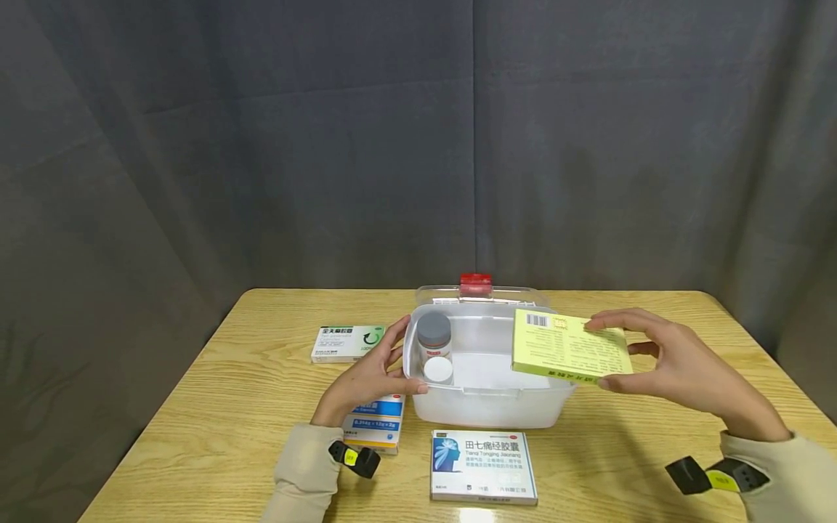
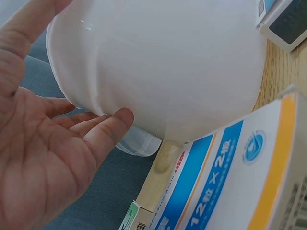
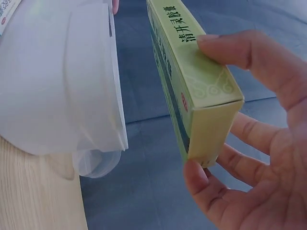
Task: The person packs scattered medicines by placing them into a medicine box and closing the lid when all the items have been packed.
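Note:
A translucent white plastic container [image 1: 487,407] [image 2: 168,62] [image 3: 57,81] stands open at the table's middle. Inside, at its left end, are a grey-capped bottle [image 1: 434,331] and a small white-capped bottle [image 1: 438,370]. My left hand [image 1: 399,359] [image 2: 72,158] rests open against the container's left wall, thumb at the front corner. My right hand [image 1: 596,354] [image 3: 201,105] pinches a flat yellow-green medicine box [image 1: 565,349] [image 3: 192,62] between thumb and fingers. It hangs tilted over the container's right rim.
The container's lid with a red latch [image 1: 475,285] lies behind it. On the wooden table [image 1: 229,407] lie a green-and-white box [image 1: 346,343], a blue-and-white box [image 1: 375,425] [image 2: 230,182] under my left wrist, and a box with a blue head picture [image 1: 482,465]. A dark curtain hangs behind.

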Available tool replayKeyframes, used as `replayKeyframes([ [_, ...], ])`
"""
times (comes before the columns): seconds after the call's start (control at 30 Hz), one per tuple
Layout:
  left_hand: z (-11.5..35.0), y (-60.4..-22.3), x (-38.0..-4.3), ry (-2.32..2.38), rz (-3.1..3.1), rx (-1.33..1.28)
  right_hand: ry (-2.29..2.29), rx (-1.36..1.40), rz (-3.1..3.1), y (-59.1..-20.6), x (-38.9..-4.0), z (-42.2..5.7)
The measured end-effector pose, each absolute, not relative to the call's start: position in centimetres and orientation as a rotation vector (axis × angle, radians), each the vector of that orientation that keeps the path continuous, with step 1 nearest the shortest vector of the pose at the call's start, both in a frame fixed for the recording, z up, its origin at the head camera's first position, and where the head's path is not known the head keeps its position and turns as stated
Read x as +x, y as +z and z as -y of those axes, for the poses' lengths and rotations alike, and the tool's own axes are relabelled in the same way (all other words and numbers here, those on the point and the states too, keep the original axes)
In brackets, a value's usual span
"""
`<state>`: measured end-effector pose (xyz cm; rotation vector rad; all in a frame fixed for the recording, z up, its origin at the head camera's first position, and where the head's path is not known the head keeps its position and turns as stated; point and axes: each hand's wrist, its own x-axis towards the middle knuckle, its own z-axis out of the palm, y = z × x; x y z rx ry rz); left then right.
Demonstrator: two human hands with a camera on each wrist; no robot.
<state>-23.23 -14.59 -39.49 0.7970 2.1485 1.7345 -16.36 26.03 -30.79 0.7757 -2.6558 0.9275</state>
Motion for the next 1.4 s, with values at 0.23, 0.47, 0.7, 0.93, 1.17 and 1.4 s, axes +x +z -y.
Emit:
replayKeyframes([
  [0.23,14.6,-39.5,-23.2,1.737,-2.146,0.799,0.945,0.796,2.647,-30.4,-17.1,-25.0],
  [0.47,14.6,-39.5,-23.2,1.742,-2.134,0.812,0.936,0.756,2.709,-30.2,-18.2,-23.8],
  [0.7,14.6,-39.4,-23.2,1.733,-2.138,0.800,1.004,0.793,2.695,-30.4,-19.0,-22.6],
  [0.93,14.6,-39.3,-23.2,1.736,-2.135,0.800,1.083,0.816,2.725,-30.9,-19.8,-21.7],
  [1.17,14.7,-39.4,-23.2,1.741,-2.122,0.825,1.123,0.829,2.740,-31.3,-20.5,-21.1],
  [1.4,14.7,-39.4,-23.2,1.743,-2.124,0.826,1.132,0.864,2.764,-31.5,-20.9,-20.6],
])
